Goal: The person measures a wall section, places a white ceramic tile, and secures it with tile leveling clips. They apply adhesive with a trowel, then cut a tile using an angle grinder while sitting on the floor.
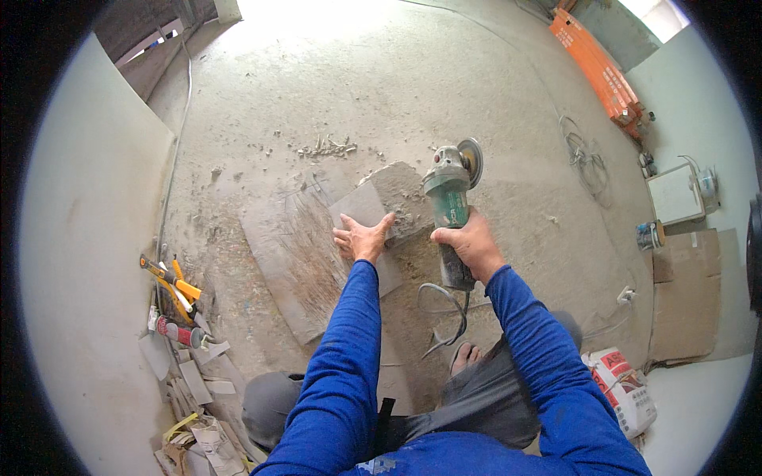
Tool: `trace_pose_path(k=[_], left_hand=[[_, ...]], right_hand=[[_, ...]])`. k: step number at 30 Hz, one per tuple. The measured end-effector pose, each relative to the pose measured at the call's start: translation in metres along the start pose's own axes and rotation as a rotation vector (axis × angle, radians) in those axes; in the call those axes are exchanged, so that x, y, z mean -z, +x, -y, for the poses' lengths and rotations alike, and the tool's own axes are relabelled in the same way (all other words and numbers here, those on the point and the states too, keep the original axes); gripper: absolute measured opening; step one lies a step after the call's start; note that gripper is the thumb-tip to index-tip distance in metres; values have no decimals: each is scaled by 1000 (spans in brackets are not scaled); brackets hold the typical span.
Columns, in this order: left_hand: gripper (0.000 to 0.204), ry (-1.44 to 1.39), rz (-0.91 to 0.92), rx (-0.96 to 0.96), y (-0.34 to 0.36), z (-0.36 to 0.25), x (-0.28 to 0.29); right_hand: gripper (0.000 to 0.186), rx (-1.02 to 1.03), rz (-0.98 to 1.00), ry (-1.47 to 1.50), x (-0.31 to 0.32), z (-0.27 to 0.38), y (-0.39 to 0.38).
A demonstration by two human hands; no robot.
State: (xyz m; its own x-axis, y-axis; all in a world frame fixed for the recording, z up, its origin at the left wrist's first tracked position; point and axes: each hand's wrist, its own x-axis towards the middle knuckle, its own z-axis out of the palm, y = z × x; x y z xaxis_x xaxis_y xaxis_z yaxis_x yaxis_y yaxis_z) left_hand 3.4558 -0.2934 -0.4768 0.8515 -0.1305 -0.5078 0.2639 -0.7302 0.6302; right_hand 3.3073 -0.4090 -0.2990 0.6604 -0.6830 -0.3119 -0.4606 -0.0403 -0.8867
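My right hand grips a green and grey angle grinder, its disc at the top tilted upright above the floor and its cord looping down below. My left hand rests on a small grey tile with fingers and thumb spread. This tile lies on a larger, scuffed grey board or tile on the dusty floor. A rough broken slab sits just right of the small tile, beside rubble and dust.
Hand tools, a spray can and offcuts line the left wall. At the right are orange long boxes, coiled cable, a white panel, flattened cardboard and a printed sack.
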Motion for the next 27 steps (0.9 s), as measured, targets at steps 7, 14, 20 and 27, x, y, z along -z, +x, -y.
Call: trace_pose_path(k=[7, 14, 20, 27], left_hand=[[133, -37, 16, -29, 2, -5, 3], [136, 1, 88, -90, 8, -4, -1], [139, 270, 255, -544, 29, 34, 27], [87, 165, 304, -773, 73, 72, -6]], right_hand=[[57, 6, -8, -67, 4, -5, 3], [65, 19, 27, -213, 10, -12, 1], [84, 17, 4, -392, -21, -25, 22], [79, 78, 80, -401, -95, -18, 53]])
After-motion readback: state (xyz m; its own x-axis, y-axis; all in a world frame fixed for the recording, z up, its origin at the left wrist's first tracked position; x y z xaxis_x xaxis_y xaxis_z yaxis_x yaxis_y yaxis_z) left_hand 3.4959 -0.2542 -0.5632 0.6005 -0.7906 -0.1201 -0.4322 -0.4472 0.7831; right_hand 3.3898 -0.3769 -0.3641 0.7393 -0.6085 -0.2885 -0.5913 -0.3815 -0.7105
